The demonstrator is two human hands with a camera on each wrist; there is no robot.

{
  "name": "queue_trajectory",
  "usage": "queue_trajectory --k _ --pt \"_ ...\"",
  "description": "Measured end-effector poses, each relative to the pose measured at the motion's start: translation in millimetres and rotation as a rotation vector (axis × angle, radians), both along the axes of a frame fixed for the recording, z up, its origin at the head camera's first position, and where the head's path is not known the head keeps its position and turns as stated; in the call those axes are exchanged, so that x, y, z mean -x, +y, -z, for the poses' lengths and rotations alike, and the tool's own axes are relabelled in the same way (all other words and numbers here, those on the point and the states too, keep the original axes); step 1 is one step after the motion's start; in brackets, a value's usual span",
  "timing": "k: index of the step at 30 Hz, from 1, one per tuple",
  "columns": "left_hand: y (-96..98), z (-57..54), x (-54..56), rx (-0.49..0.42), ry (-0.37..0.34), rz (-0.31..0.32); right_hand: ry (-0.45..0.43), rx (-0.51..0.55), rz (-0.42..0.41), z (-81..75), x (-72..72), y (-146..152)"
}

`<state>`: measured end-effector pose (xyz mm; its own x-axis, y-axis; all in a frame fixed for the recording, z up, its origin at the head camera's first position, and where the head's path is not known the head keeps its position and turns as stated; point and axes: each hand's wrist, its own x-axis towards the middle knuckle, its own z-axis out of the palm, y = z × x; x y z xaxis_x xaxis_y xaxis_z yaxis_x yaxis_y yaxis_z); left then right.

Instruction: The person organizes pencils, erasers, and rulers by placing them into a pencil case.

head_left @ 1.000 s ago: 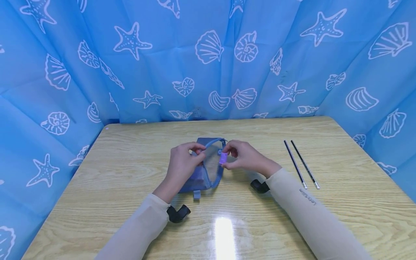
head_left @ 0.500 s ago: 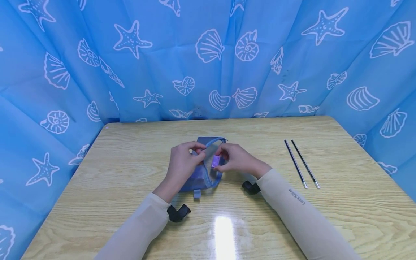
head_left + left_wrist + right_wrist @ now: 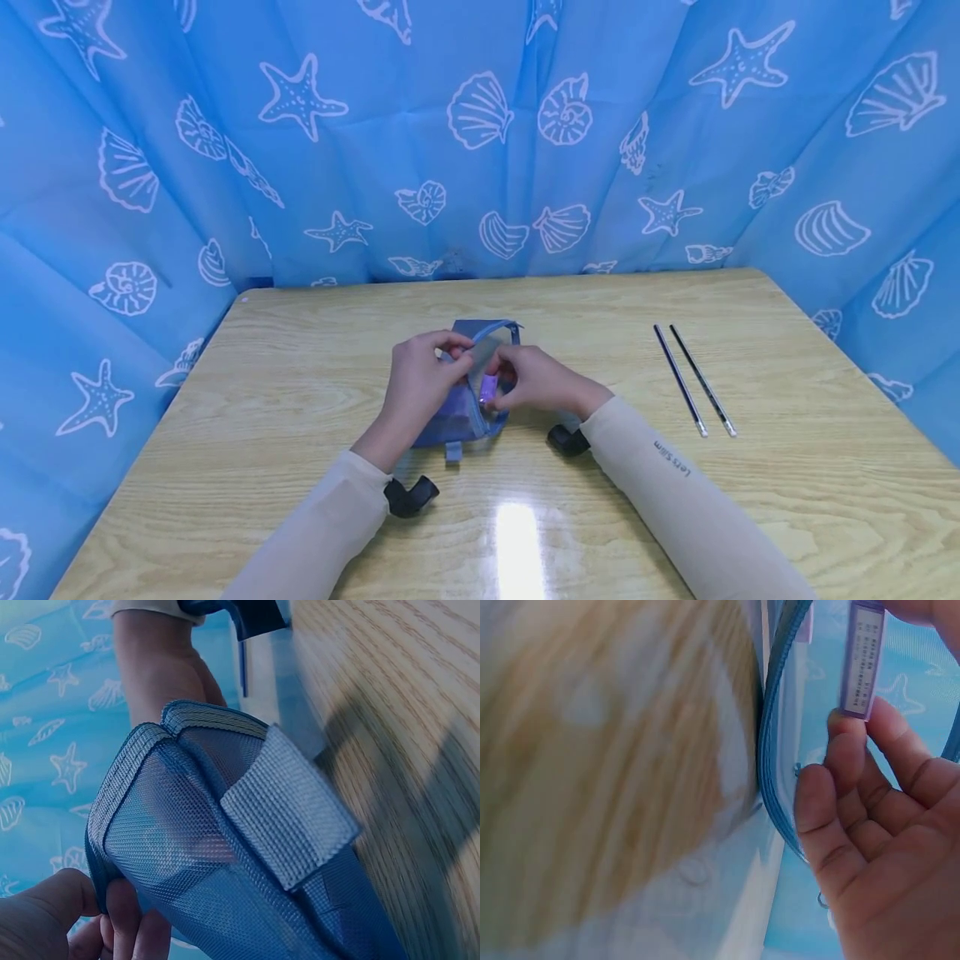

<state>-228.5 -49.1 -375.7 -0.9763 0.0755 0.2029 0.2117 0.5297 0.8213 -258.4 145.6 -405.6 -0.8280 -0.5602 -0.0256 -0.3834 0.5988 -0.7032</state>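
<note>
A blue mesh zip pouch (image 3: 442, 427) lies on the wooden table with its mouth spread toward the right. My left hand (image 3: 420, 371) pinches the zippered rim between thumb and fingers, and the left wrist view shows that grip at the edge of the mesh (image 3: 187, 847). Inside the mouth, my right hand (image 3: 538, 382) holds a small purple block (image 3: 488, 388) between thumb and fingertips. A white printed label runs along the block's narrow side in the right wrist view, where the blue zipper edge (image 3: 769, 742) curves around the hand.
Two dark pencils (image 3: 681, 381) with pale ends lie side by side to the right of the pouch. Behind the table (image 3: 300, 333) hangs a blue curtain (image 3: 420, 150) with shells and starfish. A grey fabric tab (image 3: 292, 806) sticks out from the pouch.
My right hand has carried the purple block leftward and down, from the right rim into the pouch's mouth. The left hand keeps its pinch on the rim.
</note>
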Motion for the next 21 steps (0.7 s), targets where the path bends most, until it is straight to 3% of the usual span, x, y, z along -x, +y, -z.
queue_trajectory --k 9,21 --pt "0.4 -1.6 -1.7 -0.011 -0.008 -0.008 -0.039 -0.042 -0.007 1.1 -0.9 -6" --pt "-0.1 -0.6 -1.3 -0.007 0.024 0.011 -0.027 -0.052 -0.032 3.5 -1.4 -11"
